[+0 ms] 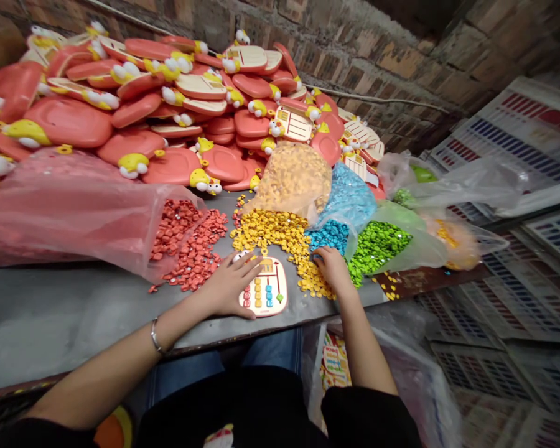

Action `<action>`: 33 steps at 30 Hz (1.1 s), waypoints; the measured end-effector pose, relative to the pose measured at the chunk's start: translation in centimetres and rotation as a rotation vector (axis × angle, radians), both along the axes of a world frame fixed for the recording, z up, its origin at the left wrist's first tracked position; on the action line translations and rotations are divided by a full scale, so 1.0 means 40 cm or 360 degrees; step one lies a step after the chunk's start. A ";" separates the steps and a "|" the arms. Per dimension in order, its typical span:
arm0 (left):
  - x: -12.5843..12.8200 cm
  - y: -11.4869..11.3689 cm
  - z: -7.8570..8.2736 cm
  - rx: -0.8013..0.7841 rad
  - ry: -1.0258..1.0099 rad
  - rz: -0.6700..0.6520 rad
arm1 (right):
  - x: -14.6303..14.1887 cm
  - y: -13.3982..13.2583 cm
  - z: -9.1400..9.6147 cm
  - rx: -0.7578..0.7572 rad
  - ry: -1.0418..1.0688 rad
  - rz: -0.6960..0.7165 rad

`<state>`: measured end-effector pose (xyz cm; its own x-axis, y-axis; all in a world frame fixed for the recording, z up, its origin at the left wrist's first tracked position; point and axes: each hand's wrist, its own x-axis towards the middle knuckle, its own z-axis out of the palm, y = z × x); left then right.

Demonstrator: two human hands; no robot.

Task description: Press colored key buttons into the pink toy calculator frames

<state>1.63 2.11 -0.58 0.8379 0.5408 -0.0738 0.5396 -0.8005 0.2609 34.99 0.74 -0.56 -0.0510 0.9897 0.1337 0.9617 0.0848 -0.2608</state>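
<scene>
My left hand lies across the left side of a cream toy panel, its fingers stretched out and apart over the top and its thumb at the lower edge. Short columns of red, yellow, blue and green buttons show on the panel. My right hand reaches down where the blue buttons meet the yellow buttons. Its fingers are curled together, and the tips are partly hidden among the pieces. Red buttons spill out left of the panel; green buttons lie right of my right hand.
Red toy shells with yellow and white parts are heaped against the brick wall. Bags, including a large pink one, line the grey table. White plastic crates stand at the right. An open clear bag hangs below the table edge.
</scene>
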 end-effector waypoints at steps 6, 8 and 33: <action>-0.001 -0.004 0.003 -0.0002 -0.0035 0.0007 | -0.138 -0.028 0.028 0.0246 0.0794 0.0249; -0.001 -0.004 0.006 -0.0007 -0.0020 0.0015 | -0.191 -0.029 0.031 0.0182 0.0807 0.0394; -0.001 -0.003 -0.003 0.0042 -0.0032 0.0025 | -0.294 -0.093 0.005 -0.0001 0.0748 0.0648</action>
